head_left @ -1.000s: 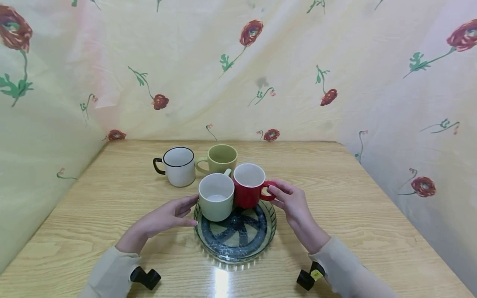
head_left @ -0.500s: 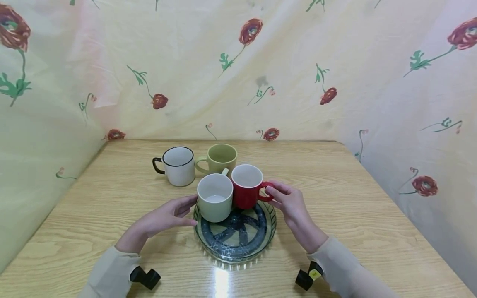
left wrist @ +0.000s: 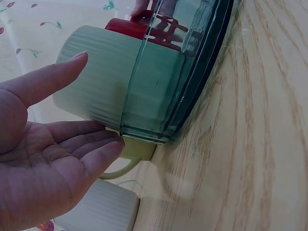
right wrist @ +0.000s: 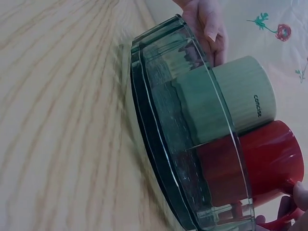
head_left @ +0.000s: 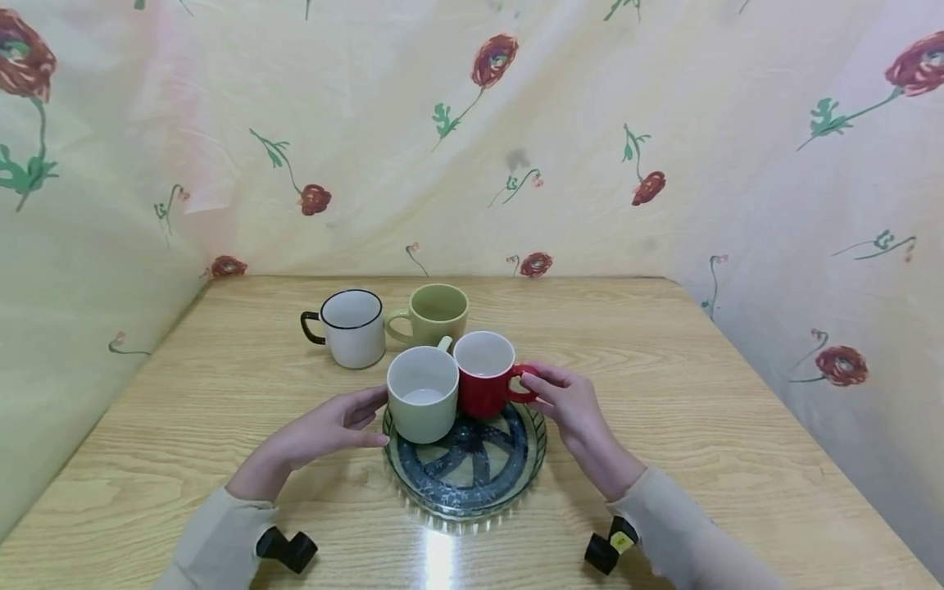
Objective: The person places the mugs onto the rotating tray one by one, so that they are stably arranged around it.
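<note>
A red mug [head_left: 484,392] with a white inside stands in a round glass dish [head_left: 472,500] with a dark blue patterned bottom. My right hand [head_left: 571,406] pinches its handle between thumb and fingers. Against the red mug's left side is a pale green ribbed mug [head_left: 423,401], also upright in the dish, its handle pointing back. My left hand [head_left: 324,430] lies beside the pale mug with the fingers extended. In the left wrist view the palm [left wrist: 53,159] faces up, fingertips near the dish rim and mug, thumb apart from the mug.
Behind the dish stand a white mug [head_left: 354,340] with a black rim and handle, and an olive-green mug [head_left: 440,315] with its handle to the left. The wooden table [head_left: 664,369] ends at a flower-patterned cloth [head_left: 575,123] at the back and sides.
The red mug has moved slightly left and toward me, with my right hand on its handle. The pale green mug has shifted a little the same way. My left hand has barely moved.
</note>
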The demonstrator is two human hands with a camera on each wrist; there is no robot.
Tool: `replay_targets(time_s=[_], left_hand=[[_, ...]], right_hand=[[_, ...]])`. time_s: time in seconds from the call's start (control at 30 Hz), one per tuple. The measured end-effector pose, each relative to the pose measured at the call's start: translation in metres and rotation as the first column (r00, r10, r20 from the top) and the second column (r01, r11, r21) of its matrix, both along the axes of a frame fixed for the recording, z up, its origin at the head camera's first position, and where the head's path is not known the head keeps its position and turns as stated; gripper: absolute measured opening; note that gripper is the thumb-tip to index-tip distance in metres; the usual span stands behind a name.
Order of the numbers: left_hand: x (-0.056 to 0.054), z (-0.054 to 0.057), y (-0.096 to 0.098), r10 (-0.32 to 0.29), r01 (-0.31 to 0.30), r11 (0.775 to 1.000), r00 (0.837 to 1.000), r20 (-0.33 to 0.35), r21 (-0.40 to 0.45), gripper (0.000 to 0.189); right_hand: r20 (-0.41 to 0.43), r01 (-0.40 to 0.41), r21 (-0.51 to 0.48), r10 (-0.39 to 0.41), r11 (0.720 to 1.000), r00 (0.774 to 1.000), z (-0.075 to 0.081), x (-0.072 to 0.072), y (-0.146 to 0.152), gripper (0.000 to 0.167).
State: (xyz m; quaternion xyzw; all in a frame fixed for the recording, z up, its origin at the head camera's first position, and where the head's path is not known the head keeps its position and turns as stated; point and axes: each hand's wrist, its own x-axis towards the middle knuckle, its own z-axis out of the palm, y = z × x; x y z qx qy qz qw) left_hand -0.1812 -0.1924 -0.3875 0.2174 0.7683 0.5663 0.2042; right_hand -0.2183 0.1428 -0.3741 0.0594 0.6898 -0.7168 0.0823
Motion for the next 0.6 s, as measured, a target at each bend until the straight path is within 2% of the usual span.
replay_targets(time_s=[0.17, 0.37, 0.6], left_hand=[[0.001, 0.002, 0.001, 0.003, -0.003, 1.000, 1.000, 0.009, 0.003, 0.081], [0.003, 0.005, 0.002, 0.001, -0.001, 1.000, 1.000, 0.000, 0.003, 0.081], [0.003, 0.005, 0.002, 0.001, -0.001, 1.000, 1.000, 0.005, 0.001, 0.080]], right_hand=[[0.004, -0.053, 0.019, 0.053, 0.998, 0.999, 0.003, -0.003, 0.003, 0.040], [-0.002, -0.120, 0.086, 0.121, 0.989, 0.993, 0.007, -0.007, 0.008, 0.040], [-0.013, -0.155, 0.190, 0.160, 0.970, 0.987, 0.010, -0.010, 0.012, 0.040]])
